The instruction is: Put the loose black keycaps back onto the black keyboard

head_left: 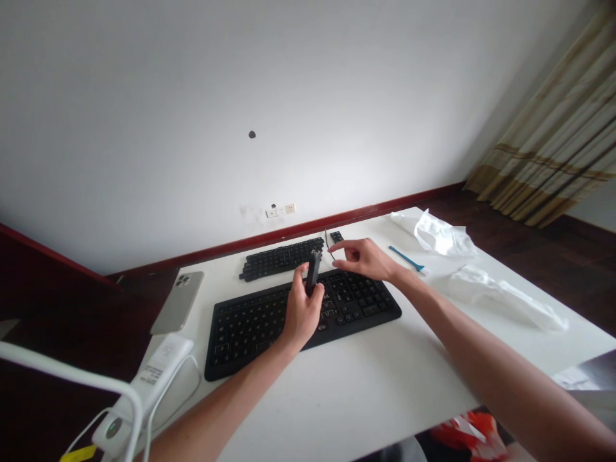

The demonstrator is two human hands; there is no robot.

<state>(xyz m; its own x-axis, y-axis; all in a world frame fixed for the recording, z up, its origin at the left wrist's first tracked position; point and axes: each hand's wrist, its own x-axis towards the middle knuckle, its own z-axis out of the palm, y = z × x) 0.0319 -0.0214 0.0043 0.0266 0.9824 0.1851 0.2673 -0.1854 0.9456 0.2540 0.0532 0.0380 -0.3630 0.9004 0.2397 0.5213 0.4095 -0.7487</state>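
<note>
Over the black keyboard (356, 314) on the white surface (366, 398) — a slim black piece (313, 269) gripped upright in the closed fingers (301, 276) of the left hand (302, 314), and the right hand (366, 260), fingers (344, 247) open and spread, just beside a small black block (336, 237) and near a keycap strip (282, 258).

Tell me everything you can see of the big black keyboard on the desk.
The black keyboard is a wide, full-size board that looks like matte black plastic, with rows of dark keys bearing pale legends. It lies flat and turned at a slight angle on the white table. The left hand, gripping a dark oblong piece, overlaps its middle in view, though contact is hard to tell. The right hand hovers beyond its far edge.
</note>
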